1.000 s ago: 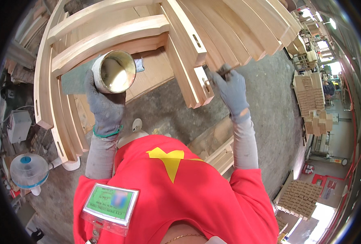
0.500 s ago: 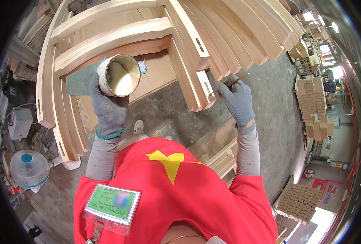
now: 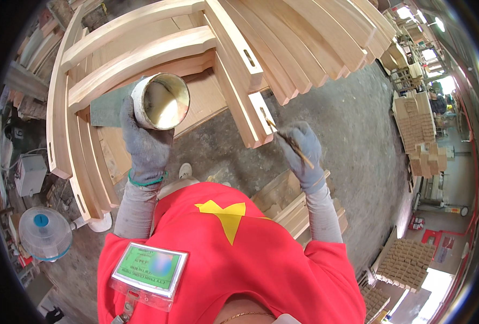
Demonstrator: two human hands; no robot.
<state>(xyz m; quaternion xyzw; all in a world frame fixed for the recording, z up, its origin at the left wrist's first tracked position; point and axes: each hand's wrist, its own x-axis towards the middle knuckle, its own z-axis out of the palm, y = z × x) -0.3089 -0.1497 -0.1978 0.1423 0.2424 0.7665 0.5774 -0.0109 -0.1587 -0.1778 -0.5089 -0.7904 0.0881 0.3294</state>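
Note:
My left hand [image 3: 146,146], in a grey knit glove, is wrapped round a stained whitish tub [image 3: 138,105], tilted so that the pale creamy liquid in it shows. My right hand [image 3: 303,144], gloved the same way, grips a thin wooden stick [image 3: 304,157]. The stick's far tip meets or nearly meets the slotted end of a pale wooden rail [image 3: 254,120]; exact contact is hard to tell. That rail belongs to a wooden frame [image 3: 142,60] with curved crossbars. Another slot shows in the upper rail [image 3: 239,48].
Long curved wooden boards [image 3: 304,43] lie side by side beyond the frame. A fan [image 3: 45,233] stands at the lower left, near a grey box [image 3: 31,174]. More timber [image 3: 288,208] lies by my right forearm. Stacked wooden parts [image 3: 407,263] are at the right.
My right hand has moved slightly left and down, and the stick has swung so its tip points up-left at the slotted rail end. My left hand still holds the tub, almost unmoved.

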